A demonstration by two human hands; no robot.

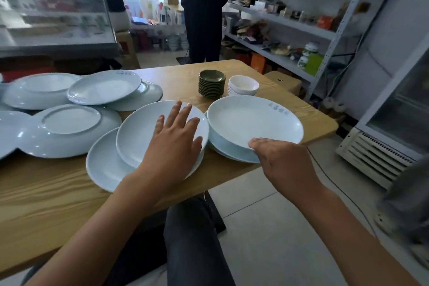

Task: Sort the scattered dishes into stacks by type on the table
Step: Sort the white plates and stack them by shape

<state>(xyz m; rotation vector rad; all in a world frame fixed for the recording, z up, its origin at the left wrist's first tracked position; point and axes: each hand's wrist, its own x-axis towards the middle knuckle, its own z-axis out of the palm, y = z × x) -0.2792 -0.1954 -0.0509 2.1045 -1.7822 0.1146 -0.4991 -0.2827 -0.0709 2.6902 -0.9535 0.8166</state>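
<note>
- two hands on pale plates: left hand flat, fingers spread, on tilted plate
- right hand pinching deep plate rim at 6 o'clock
- saucer stack at 12 o'clock

Single head view, looking forward and down, close over table edge.
</note>
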